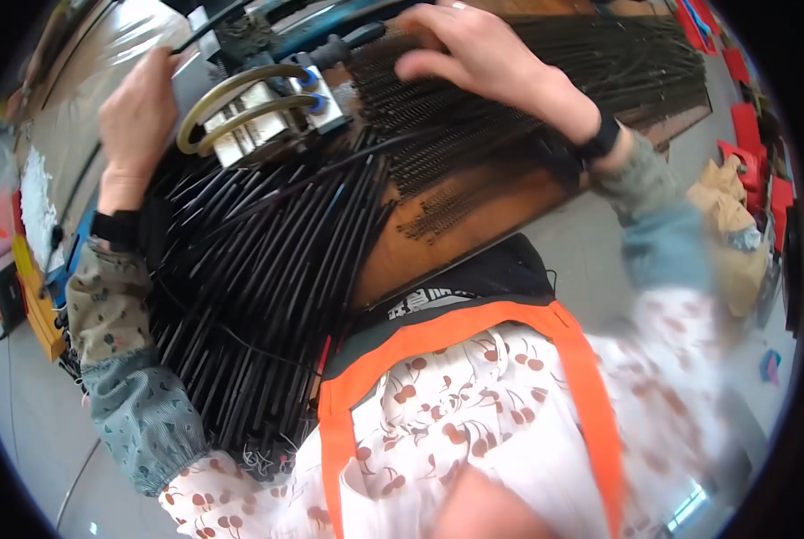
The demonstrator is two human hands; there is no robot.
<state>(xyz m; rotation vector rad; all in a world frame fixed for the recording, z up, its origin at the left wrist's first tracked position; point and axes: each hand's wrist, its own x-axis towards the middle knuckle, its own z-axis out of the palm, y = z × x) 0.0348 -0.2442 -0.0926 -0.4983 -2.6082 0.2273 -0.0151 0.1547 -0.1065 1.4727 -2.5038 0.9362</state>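
A worker's right hand (474, 54) rests flat on a bed of black rods (546, 81) laid side by side on the wooden tabletop (474, 216), fingers (420, 65) spread and curled lightly over the rod ends, clamped on nothing. The rods' long axis runs away to the person's right, so their near ends sit directly under these fingertips. The left hand (137, 117) is wrapped over the edge of a grey plate (191, 76) beside a brass-looped fixture (258, 112). A second heap of rods (249, 296) fans toward the person's body, below that fixture.
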